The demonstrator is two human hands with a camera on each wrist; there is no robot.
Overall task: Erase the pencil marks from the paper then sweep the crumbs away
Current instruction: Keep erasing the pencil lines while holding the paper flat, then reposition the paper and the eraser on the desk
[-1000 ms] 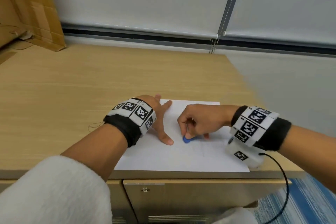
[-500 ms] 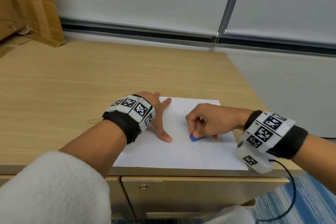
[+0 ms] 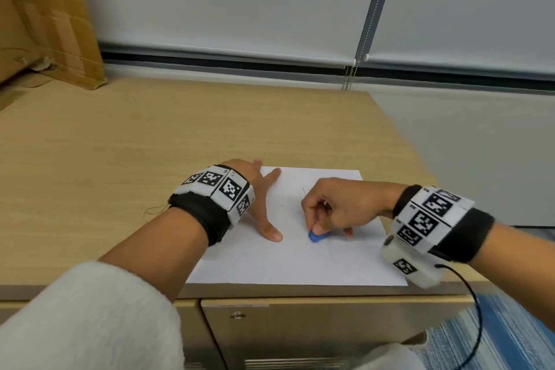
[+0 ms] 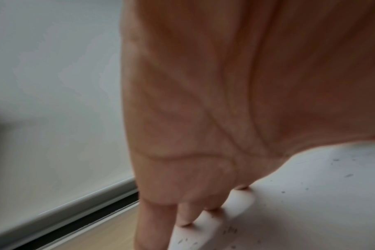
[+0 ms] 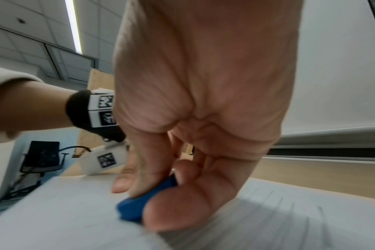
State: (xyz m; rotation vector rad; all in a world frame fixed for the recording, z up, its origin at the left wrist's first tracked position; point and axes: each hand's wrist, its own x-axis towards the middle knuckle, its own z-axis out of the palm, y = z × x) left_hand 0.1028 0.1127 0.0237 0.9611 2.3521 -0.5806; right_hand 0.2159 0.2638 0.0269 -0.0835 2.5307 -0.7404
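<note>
A white sheet of paper [image 3: 288,261] lies near the front edge of the wooden desk [image 3: 120,153]. My right hand [image 3: 336,213] pinches a small blue eraser [image 3: 316,237] and presses its tip onto the sheet. In the right wrist view the eraser [image 5: 143,203] sits between thumb and fingers, with faint pencil lines [image 5: 274,196] to its right. My left hand [image 3: 258,198] lies flat on the paper's left edge, fingers spread. In the left wrist view dark eraser crumbs [image 4: 310,186] dot the paper [image 4: 300,211] beside the straight fingers [image 4: 186,214].
A cardboard box [image 3: 45,24] leans at the desk's back left. White roller blinds [image 3: 240,3] with a bead chain [image 3: 350,75] hang behind the desk. A drawer front [image 3: 300,327] is below the desk edge. Blue carpet [image 3: 510,333] lies lower right.
My right hand has slid the eraser to the right and slightly nearer across the sheet. The left hand stays flat on the paper. The head view has shifted a little.
</note>
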